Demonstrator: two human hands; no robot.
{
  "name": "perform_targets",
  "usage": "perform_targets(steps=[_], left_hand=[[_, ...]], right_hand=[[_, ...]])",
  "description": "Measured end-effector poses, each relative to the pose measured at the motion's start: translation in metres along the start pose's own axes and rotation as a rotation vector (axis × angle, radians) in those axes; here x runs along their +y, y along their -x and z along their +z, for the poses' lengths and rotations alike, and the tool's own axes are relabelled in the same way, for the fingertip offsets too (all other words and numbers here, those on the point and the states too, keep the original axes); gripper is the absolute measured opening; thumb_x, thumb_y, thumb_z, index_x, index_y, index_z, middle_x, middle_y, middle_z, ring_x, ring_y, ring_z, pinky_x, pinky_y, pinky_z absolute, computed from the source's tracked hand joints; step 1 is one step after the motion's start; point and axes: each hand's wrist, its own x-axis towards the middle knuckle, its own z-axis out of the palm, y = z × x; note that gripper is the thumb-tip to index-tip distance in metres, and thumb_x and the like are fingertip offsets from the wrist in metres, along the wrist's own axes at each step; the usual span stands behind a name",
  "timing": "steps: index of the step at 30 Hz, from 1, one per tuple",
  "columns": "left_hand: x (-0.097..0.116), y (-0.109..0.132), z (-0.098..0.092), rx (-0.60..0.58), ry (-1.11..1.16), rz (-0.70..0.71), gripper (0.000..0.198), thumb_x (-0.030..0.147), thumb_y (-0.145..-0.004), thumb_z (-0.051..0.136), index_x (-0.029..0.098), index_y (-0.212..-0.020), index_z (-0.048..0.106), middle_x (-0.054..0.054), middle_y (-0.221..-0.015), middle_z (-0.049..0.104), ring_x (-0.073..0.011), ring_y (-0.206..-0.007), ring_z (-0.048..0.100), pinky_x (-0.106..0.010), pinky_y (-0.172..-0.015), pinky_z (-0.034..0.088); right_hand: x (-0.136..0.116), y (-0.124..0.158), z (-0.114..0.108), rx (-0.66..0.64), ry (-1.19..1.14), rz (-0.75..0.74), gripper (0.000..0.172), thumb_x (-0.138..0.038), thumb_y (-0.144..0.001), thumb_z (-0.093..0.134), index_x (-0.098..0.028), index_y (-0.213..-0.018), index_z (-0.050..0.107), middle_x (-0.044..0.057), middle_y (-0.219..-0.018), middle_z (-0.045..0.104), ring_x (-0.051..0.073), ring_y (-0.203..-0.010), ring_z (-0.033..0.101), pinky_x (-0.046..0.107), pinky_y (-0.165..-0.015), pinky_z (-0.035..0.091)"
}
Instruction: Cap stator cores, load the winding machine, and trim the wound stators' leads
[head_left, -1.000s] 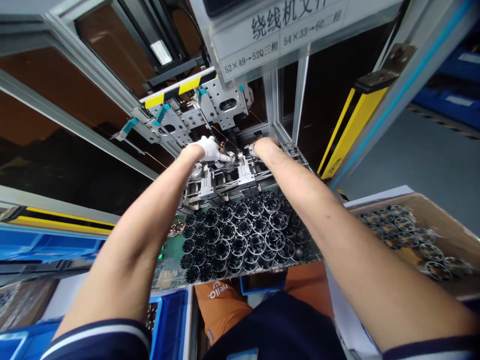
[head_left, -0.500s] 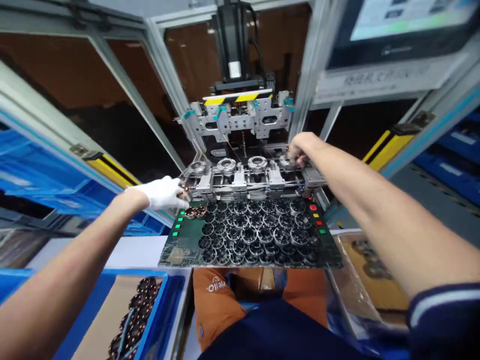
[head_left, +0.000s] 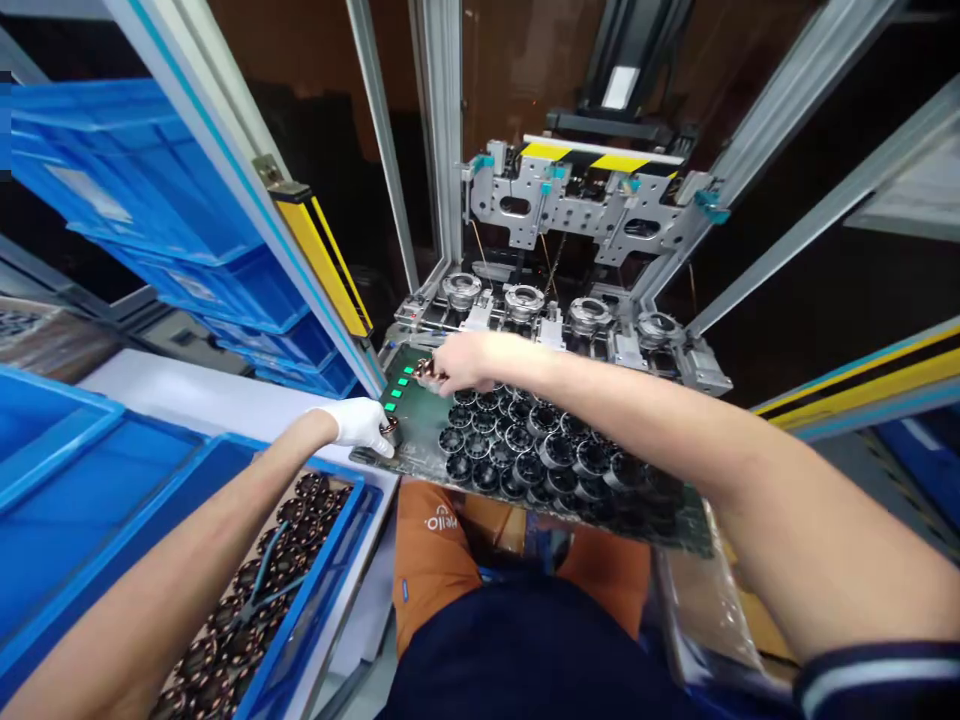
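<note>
My left hand (head_left: 361, 424), in a white glove, is closed on a copper-wound ring (head_left: 389, 430) at the left front of the green board (head_left: 420, 424). My bare right hand (head_left: 459, 364) reaches across to the board's back left, its fingers closed on copper-wound rings (head_left: 426, 370) near the green lights. Rows of black rings with silver rims (head_left: 519, 437) cover the board's middle and right. Behind them stand several round silver fixtures (head_left: 524, 298) on the machine. My right forearm hides part of the rows.
A blue bin (head_left: 346, 533) at the lower left holds many copper-wound rings and a blue-handled tool (head_left: 264, 560). Stacked blue crates (head_left: 172, 190) stand at the left. A yellow-black bar (head_left: 322, 260) and metal frame posts flank the machine.
The view has turned left. My right hand has moved from the rightmost fixture to the copper-wound rings on the board's left. My left hand has come down to the board's front left with a ring.
</note>
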Motion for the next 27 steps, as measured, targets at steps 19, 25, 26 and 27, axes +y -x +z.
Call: perform_targets(steps=[19, 25, 26, 27], left_hand=[[0.011, -0.058, 0.01, 0.48, -0.135, 0.001, 0.041, 0.053, -0.099, 0.08, 0.023, -0.128, 0.081, -0.014, -0.145, 0.069, -0.0346, -0.121, 0.078, -0.045, -0.108, 0.059], [0.031, -0.064, 0.037, 0.622, -0.046, -0.117, 0.082, 0.085, -0.094, 0.071, 0.015, -0.137, 0.069, -0.022, -0.144, 0.061, -0.0384, -0.108, 0.081, -0.044, -0.094, 0.063], [0.033, -0.063, 0.038, 0.628, -0.046, -0.119, 0.08, 0.083, -0.094, 0.072, 0.015, -0.136, 0.069, -0.022, -0.144, 0.061, -0.039, -0.111, 0.081, -0.045, -0.096, 0.064], [0.034, -0.06, 0.038, 0.631, -0.05, -0.117, 0.077, 0.079, -0.094, 0.074, 0.015, -0.136, 0.07, -0.022, -0.145, 0.062, -0.0404, -0.114, 0.08, -0.046, -0.099, 0.064]], right_hand=[[-0.024, 0.107, 0.118, -0.008, -0.195, -0.244, 0.045, -0.057, -0.117, 0.067, -0.04, -0.158, 0.072, 0.001, -0.115, 0.089, 0.022, -0.101, 0.085, 0.032, -0.09, 0.06], [-0.031, 0.189, 0.245, -0.126, -0.856, -0.107, 0.06, -0.065, -0.11, 0.072, -0.037, -0.164, 0.07, 0.005, -0.111, 0.085, 0.027, -0.103, 0.079, 0.036, -0.093, 0.056], [-0.032, 0.196, 0.26, -0.115, -0.897, -0.057, 0.061, -0.065, -0.11, 0.072, -0.037, -0.164, 0.07, 0.006, -0.113, 0.085, 0.028, -0.106, 0.078, 0.037, -0.096, 0.057], [-0.033, 0.203, 0.271, -0.098, -0.931, -0.018, 0.061, -0.064, -0.111, 0.072, -0.036, -0.165, 0.069, 0.006, -0.116, 0.084, 0.028, -0.108, 0.078, 0.038, -0.098, 0.058]])
